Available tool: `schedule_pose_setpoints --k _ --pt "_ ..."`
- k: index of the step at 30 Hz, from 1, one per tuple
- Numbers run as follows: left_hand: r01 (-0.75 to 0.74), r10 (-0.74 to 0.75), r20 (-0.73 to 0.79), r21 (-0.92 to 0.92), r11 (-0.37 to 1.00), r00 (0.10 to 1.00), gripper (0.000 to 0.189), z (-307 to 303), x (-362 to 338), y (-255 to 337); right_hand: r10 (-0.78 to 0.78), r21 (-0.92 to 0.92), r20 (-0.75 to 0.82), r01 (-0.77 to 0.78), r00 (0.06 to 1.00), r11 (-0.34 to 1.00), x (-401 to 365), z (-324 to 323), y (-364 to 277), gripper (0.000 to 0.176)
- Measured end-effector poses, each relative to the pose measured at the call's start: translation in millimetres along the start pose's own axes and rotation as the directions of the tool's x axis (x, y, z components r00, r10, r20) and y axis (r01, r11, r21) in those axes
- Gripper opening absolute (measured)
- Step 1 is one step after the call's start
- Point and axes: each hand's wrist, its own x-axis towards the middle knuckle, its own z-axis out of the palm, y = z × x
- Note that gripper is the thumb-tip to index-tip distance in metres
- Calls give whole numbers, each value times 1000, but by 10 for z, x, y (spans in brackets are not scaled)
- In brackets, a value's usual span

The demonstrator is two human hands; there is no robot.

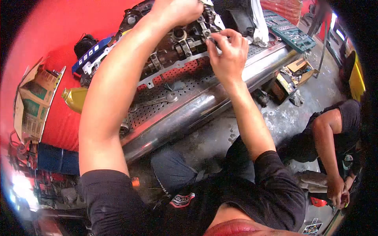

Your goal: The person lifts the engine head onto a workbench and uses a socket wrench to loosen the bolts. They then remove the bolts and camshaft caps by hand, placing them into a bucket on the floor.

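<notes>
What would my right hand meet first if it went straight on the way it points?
Probably the engine block; the right hand points at it from close by, though depth is unclear.

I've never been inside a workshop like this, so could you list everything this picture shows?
engine part: one, dark grey metal, on the bench, under both hands
bench: one, perforated steel over red, across the middle
wrench: one, silver, lying on the bench
bottle: one, yellow-gold, left of the bench
cardboard box: one, brown and green, far left
socket set: one, green case, top right
white cloth: one, white, beside the engine part
floor box: one, brown cardboard, on the grey floor
co-worker: one, dark clothes, crouched at right
left hand: one, bare, on the engine part's top
right hand: one, bare, fingertips on a small metal piece of it
</notes>
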Motion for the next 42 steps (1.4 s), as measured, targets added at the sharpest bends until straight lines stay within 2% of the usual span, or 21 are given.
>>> schedule_pose_setpoints --k 1,2,4,6,10,13,17,18,21,22,25,30,33,36,39,42 --pt "5 -6 -48 -30 1000 999 31 31 -54 32 -1 -2 -37 1 999 1000 -57 39 40 18" --pt "-75 72 -77 -40 996 994 32 104 -103 36 -4 11 -50 4 999 1000 -72 73 73 18" --pt "-187 193 -182 52 981 964 28 344 -108 -5 11 28 -73 -9 997 1000 -54 95 68 18" --pt "-213 248 -268 154 965 931 30 505 -62 -33 44 43 -95 -40 995 998 16 103 13 18" --pt "-213 260 -125 300 930 958 30 513 -30 8 3 -11 -129 -5 992 1000 109 167 29 18" --pt "-186 255 -187 322 928 949 29 532 -58 -1 6 9 -98 -5 995 1000 133 219 2 15" --pt "-147 211 -281 231 962 936 31 544 -97 36 5 37 -92 -1 996 999 111 258 -11 15" --pt "-174 214 -154 240 955 965 32 522 -94 25 30 41 -91 -27 995 999 112 255 -25 16" --pt "-176 211 -98 281 943 973 31 501 -74 13 76 5 -75 -76 994 997 109 188 -20 16" --pt "-120 156 -97 298 947 983 31 445 -100 90 60 -13 -59 -61 996 998 111 171 -15 17" --pt "-89 131 -231 181 979 964 31 423 -160 158 12 -57 -25 -14 1000 998 136 165 10 18" --pt "-139 144 -13 198 970 989 31 406 -180 84 -12 13 -19 12 1000 1000 83 213 -29 18" --pt "-120 145 -118 198 973 982 30 449 -189 52 97 15 -34 -97 995 995 93 163 -107 18" --pt "-65 83 -196 99 993 977 26 349 -167 125 50 -26 -5 -50 999 998 100 214 -33 23" --pt "-161 186 -126 190 969 974 23 320 -179 85 26 -18 31 -26 999 999 107 213 -13 26" --pt "-164 217 -196 254 953 956 25 418 -144 76 23 -60 20 -22 1000 998 105 172 -24 27"
